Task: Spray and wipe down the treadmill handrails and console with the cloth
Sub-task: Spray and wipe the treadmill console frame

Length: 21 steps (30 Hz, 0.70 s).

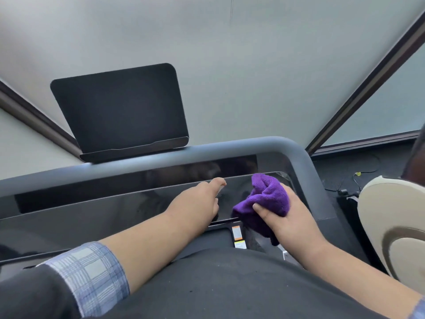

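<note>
Your right hand [292,217] grips the bunched purple cloth [266,199] on the glossy console panel [115,203]; your left hand [202,199] rests there, fingers relaxed. Flatten the cloth and wipe in overlapping strokes.

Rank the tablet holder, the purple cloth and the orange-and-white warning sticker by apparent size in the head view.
1. Tablet holder, though farthest from the camera.
2. Purple cloth, bunched in the right hand.
3. Warning sticker.

fluffy purple cloth [266,199] (microfibre-like), glossy black console [115,210], matt grey handrail [230,146].
</note>
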Each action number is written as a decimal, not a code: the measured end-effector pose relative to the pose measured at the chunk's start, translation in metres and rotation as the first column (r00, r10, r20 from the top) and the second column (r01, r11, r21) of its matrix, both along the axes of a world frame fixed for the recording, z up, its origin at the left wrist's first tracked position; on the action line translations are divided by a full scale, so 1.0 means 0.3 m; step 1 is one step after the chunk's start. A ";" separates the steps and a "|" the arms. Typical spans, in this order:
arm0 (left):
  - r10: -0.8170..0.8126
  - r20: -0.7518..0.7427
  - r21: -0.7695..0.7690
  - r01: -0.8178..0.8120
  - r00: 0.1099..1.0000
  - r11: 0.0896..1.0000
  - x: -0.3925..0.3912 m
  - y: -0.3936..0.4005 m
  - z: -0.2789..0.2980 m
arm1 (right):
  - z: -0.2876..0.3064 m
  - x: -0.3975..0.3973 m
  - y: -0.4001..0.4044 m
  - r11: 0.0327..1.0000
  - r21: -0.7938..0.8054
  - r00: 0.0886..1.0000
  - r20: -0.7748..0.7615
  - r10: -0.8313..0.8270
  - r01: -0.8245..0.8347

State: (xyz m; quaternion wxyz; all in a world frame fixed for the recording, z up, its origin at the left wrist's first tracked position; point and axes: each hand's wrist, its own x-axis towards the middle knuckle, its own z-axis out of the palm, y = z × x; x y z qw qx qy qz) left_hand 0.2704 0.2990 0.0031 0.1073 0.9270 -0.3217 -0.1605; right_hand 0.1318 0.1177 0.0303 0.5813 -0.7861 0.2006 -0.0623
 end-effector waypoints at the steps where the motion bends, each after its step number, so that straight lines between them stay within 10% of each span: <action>1: 0.012 0.007 -0.015 -0.012 1.000 1.000 -0.005 0.009 0.004 | -0.002 0.002 -0.028 0.999 -0.041 1.000 -0.008 -0.020 0.019; 5: 0.089 0.017 -0.057 -0.088 0.996 0.994 -0.037 0.082 0.024 | -0.009 0.058 -0.113 0.903 -0.417 0.995 -0.021 0.101 -0.100; 8: 0.181 -0.040 -0.087 -0.184 0.983 0.979 -0.057 0.154 0.037 | -0.066 0.104 -0.083 0.654 -0.677 0.939 -0.295 0.177 -0.337; 11: 0.274 -0.058 -0.100 -0.279 0.960 0.955 -0.066 0.225 0.053 | -0.150 0.128 -0.001 0.427 -0.723 0.837 -0.508 0.202 -0.542; 21: 0.492 -0.081 -0.140 -0.498 0.867 0.856 -0.143 0.461 0.068 | -0.211 0.332 0.311 0.246 -0.772 0.781 -0.458 0.424 -0.586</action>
